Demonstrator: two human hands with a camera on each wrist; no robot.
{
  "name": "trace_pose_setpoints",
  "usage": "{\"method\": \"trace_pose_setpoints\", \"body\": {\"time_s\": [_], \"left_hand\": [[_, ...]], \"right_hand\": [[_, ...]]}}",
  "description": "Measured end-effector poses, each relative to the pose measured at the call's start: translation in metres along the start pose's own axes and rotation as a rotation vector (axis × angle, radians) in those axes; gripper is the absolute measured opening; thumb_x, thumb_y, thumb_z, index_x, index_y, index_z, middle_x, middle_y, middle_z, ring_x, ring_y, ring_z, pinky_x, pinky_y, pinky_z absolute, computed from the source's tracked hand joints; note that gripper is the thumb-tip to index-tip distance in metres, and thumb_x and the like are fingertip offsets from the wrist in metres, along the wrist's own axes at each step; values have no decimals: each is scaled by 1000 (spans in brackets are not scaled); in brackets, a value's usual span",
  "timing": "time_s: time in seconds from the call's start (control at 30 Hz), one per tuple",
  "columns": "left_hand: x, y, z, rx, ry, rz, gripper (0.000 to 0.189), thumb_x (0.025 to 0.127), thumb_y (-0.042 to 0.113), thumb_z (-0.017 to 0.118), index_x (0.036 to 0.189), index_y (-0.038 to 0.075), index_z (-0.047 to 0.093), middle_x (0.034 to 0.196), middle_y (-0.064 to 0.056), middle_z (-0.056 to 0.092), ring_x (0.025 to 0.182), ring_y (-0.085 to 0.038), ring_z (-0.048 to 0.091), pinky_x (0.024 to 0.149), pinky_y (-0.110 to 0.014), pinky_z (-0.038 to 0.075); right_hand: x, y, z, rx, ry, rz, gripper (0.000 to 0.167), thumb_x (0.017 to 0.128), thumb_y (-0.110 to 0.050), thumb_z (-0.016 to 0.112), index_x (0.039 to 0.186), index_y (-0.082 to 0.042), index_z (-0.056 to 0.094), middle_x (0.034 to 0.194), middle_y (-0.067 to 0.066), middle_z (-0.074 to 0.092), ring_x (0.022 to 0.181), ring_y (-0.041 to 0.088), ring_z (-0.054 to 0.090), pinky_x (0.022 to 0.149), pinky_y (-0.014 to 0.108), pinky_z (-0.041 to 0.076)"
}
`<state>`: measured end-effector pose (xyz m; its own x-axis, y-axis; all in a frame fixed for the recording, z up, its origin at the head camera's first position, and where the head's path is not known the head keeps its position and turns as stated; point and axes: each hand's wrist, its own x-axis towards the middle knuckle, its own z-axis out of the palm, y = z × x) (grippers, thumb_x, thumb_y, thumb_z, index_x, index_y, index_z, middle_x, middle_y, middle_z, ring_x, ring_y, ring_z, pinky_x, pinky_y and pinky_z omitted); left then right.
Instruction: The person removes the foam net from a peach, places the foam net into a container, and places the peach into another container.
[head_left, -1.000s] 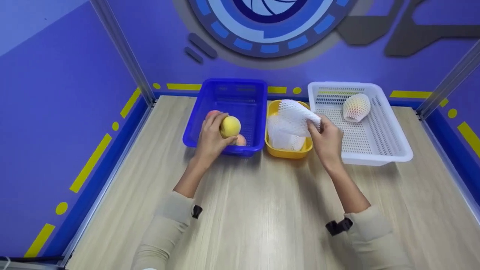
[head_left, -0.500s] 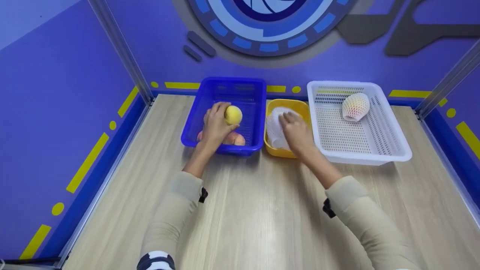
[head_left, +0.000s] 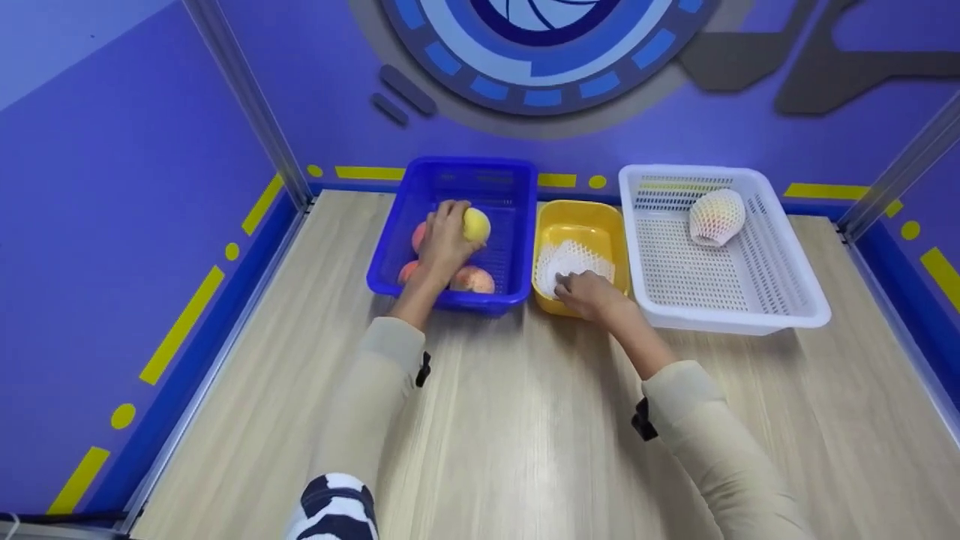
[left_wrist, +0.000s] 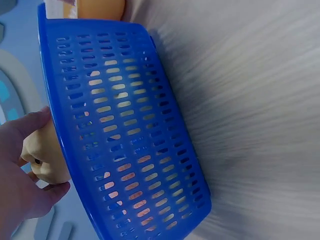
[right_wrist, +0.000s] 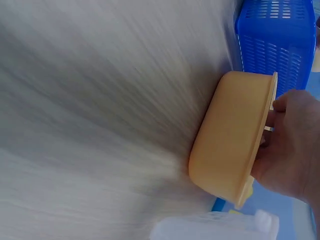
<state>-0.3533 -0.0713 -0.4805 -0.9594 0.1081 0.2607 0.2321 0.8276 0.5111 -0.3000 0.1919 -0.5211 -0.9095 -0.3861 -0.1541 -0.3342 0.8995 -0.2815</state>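
In the head view my left hand (head_left: 444, 244) holds a yellow apple (head_left: 475, 224) over the blue basket (head_left: 517, 289). The left wrist view shows thumb and fingers around the apple (left_wrist: 46, 155), its dark-centred end showing, near the basket's rim. Several pinkish-red fruits (head_left: 474, 280) lie in the basket below. My right hand (head_left: 589, 294) reaches over the front rim of the yellow tub (head_left: 581, 216), fingers curled at a white foam net (head_left: 574, 257) and pinching it. In the right wrist view the tub wall (right_wrist: 232, 135) hides most of the fingertips.
The white perforated basket (head_left: 750, 311) stands to the right of the tub, holding one fruit in a foam net (head_left: 717, 217). All three containers stand side by side on the wooden table (head_left: 517, 427), close to the blue back wall (head_left: 585, 146).
My right hand has lowered from holding a foam net above the tub to the nets inside, toward the front rim. The left hand has shifted slightly right and farther back with the apple.
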Motion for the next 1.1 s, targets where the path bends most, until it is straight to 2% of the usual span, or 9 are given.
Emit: {"method": "trace_pose_setpoints", "body": {"time_s": [0.1, 0.2, 0.3, 0.4, 0.5, 0.67, 0.8, 0.9, 1.1], "left_hand": [[7, -3, 3, 23, -68, -25, 73, 81, 23, 87, 144, 11, 53, 145, -12, 51, 128, -37, 49, 104, -48, 48], [13, -5, 9, 37, -133, -54, 74, 81, 24, 87, 145, 12, 52, 146, -12, 48, 131, -36, 47, 103, -48, 49], [17, -7, 15, 51, -169, -76, 73, 82, 22, 86, 146, 13, 52, 148, -12, 46, 133, -35, 45, 103, -48, 50], [20, -8, 18, 69, -205, -84, 71, 82, 19, 85, 145, 13, 53, 146, -14, 45, 132, -37, 46, 103, -48, 50], [21, -10, 21, 93, -253, -77, 69, 81, 18, 85, 142, 10, 54, 141, -16, 49, 128, -37, 50, 104, -47, 49], [24, -10, 28, 127, -296, -94, 70, 79, 17, 86, 141, 8, 55, 138, -17, 52, 126, -36, 52, 105, -45, 47], [25, -8, 35, 131, -296, -139, 76, 77, 17, 88, 144, 10, 53, 141, -16, 50, 129, -38, 50, 105, -48, 48], [24, -5, 39, 135, -330, -145, 78, 80, 20, 87, 148, 11, 49, 145, -18, 46, 132, -40, 47, 108, -50, 45], [23, 2, 39, 206, -410, -69, 65, 93, 28, 68, 151, 7, 45, 150, -18, 44, 141, -37, 38, 121, -47, 26]], "right_hand": [[1, 2, 2, 86, 9, 91, 47, 107, -28, 44, 145, -2, 52, 130, 27, 63, 92, 34, 55, 90, 47, 49], [2, 4, 3, 148, 9, 151, 44, 106, -28, 49, 144, -6, 56, 143, 23, 56, 108, 35, 53, 100, 48, 45], [4, 5, 2, 205, -2, 201, 44, 104, -29, 54, 142, -9, 58, 147, 22, 53, 126, 39, 49, 112, 50, 38], [6, 4, 2, 229, -2, 212, 43, 103, -27, 58, 141, -8, 60, 146, 23, 54, 134, 41, 46, 117, 52, 33], [7, 3, 1, 213, 26, 217, 43, 100, -24, 63, 138, -4, 62, 131, 26, 63, 123, 41, 54, 112, 52, 40], [9, 2, 1, 175, 59, 236, 32, 96, -23, 67, 117, 0, 59, 103, 22, 65, 92, 34, 58, 87, 47, 51], [8, 3, 1, 174, 44, 238, 27, 99, -25, 63, 110, 0, 66, 103, 18, 68, 91, 31, 58, 88, 44, 50], [8, 3, 0, 177, 36, 240, 29, 101, -25, 59, 111, -1, 71, 105, 16, 69, 94, 30, 57, 92, 44, 48], [7, 4, 2, 185, 58, 241, 27, 100, -20, 55, 110, -2, 73, 99, 14, 66, 94, 31, 55, 86, 40, 45]]}}
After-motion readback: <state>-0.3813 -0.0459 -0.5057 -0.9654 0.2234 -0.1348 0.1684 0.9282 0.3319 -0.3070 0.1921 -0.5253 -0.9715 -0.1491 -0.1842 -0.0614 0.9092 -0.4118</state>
